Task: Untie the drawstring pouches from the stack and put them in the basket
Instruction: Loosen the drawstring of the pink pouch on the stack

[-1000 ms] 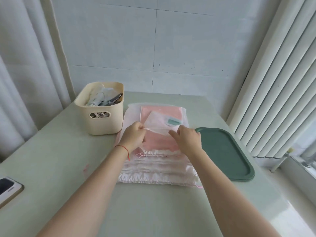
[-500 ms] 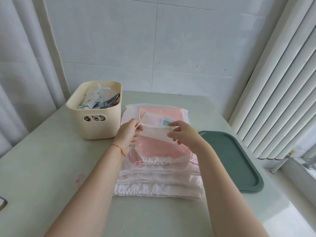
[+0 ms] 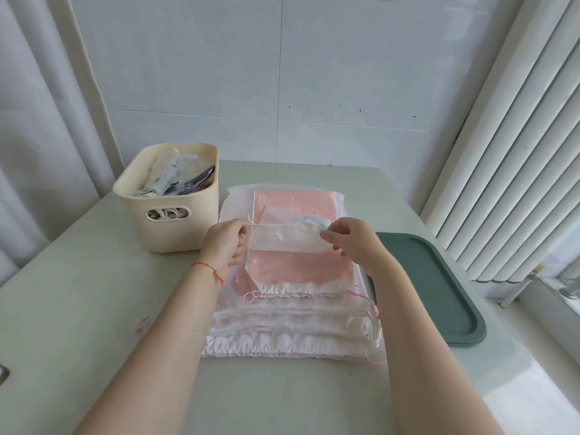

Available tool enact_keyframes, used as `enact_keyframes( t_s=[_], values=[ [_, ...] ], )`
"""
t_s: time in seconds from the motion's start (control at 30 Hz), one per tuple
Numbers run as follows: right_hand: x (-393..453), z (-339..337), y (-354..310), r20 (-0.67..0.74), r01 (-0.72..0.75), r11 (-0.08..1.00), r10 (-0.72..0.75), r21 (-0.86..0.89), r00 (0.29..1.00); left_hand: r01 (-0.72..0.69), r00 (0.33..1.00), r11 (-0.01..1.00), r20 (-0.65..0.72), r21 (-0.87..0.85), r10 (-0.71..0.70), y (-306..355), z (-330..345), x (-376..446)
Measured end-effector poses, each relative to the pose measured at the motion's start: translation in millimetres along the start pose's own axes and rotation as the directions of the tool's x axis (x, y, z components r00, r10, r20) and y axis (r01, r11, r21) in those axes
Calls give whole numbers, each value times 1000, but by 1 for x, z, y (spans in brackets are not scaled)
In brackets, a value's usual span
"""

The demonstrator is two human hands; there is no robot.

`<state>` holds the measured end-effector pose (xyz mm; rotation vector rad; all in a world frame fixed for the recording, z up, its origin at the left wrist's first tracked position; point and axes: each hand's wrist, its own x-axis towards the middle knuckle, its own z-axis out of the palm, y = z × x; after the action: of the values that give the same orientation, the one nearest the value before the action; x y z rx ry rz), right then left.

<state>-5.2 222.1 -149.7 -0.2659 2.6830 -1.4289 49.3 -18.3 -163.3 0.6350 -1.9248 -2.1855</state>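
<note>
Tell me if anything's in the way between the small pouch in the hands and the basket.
Nothing visible blocks it. Both hands, left and right, hold the pouch above the stack; the basket stands to its left across bare table, its top open, though pouches already lie inside.

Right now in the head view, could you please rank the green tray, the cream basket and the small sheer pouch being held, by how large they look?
1. green tray, largest, though it lies nearer the camera than the basket.
2. cream basket, clearly smaller in outline.
3. small sheer pouch, smallest, held between left hand and right hand.
</note>
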Motion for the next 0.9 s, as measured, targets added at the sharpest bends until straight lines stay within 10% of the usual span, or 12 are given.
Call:
enact_keyframes(
  t_s=[0.37, 0.53, 0.77, 0.9],
  values=[
    [6, -2, 4, -375, -113, 954, 215, 277, 902, -104, 980, 989, -156, 102, 119, 5, -4, 6],
    [-1, 3, -16, -245, -3, 840, 161, 542, 956, -281, 949, 958, -135, 53, 286, 13, 8, -18],
    [-12, 17, -44, 65, 25, 550, -143, 835, 988, -212, 935, 975, 278, -65, 221, 20, 21, -33],
    [-19, 30, -50, 171, -31, 731, -119, 682, 978, -261, 938, 956, 270, 137, 218, 7, 19, -27]
  ],
)
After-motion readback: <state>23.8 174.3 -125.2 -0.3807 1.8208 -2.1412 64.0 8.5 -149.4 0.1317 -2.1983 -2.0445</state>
